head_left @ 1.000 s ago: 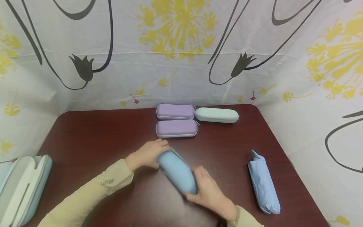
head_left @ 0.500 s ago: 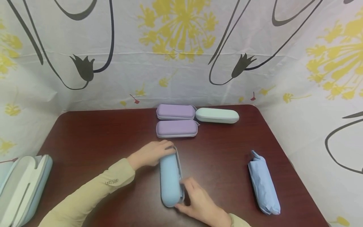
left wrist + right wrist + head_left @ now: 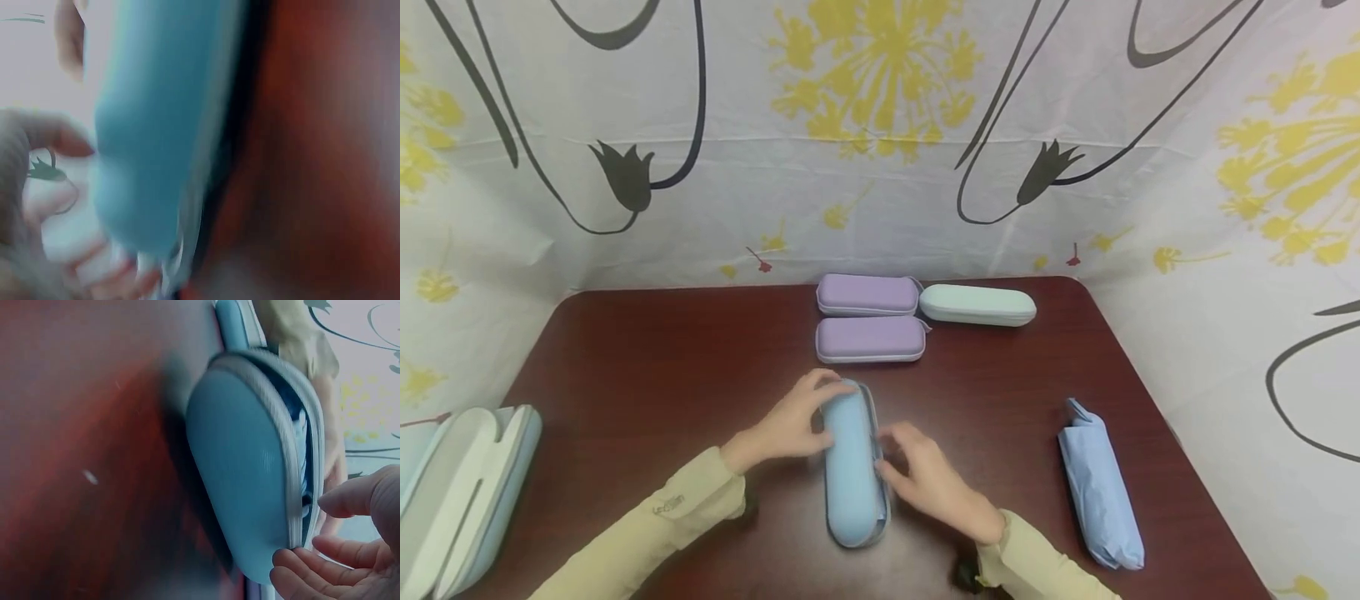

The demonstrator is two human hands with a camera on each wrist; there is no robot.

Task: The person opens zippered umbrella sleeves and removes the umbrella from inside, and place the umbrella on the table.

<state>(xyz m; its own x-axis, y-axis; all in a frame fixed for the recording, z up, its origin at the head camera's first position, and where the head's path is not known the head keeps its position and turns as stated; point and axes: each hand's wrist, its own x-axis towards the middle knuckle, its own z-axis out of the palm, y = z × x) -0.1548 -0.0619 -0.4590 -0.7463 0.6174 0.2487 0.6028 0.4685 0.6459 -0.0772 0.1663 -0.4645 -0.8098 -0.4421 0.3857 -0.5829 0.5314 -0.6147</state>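
A light blue hard zip case (image 3: pixel 850 467) lies lengthwise on the table, its zip partly undone along the right side. Through the gap in the right wrist view, blue fabric (image 3: pixel 300 447) shows inside. My left hand (image 3: pixel 793 417) holds the far end, fingers over the tip and thumb against the left side. Blur in the left wrist view softens the same hand (image 3: pixel 37 206) around the case's end. Beside the right edge, my right hand (image 3: pixel 928 479) touches the zip rim with loosely bent fingers; its thumb (image 3: pixel 350 499) is at the gap.
Two purple zip cases (image 3: pixel 870 340) and a mint one (image 3: pixel 977 305) sit at the table's back. To the right lies a folded blue umbrella in its sleeve (image 3: pixel 1101 492). An opened pale blue case (image 3: pixel 467 500) is at the left edge. Patterned cloth (image 3: pixel 880 225) hangs behind.
The blue case has swung from a slant to nearly straight. My left hand has shifted its hold at the far end; my right hand has moved from the near end up along the right edge.
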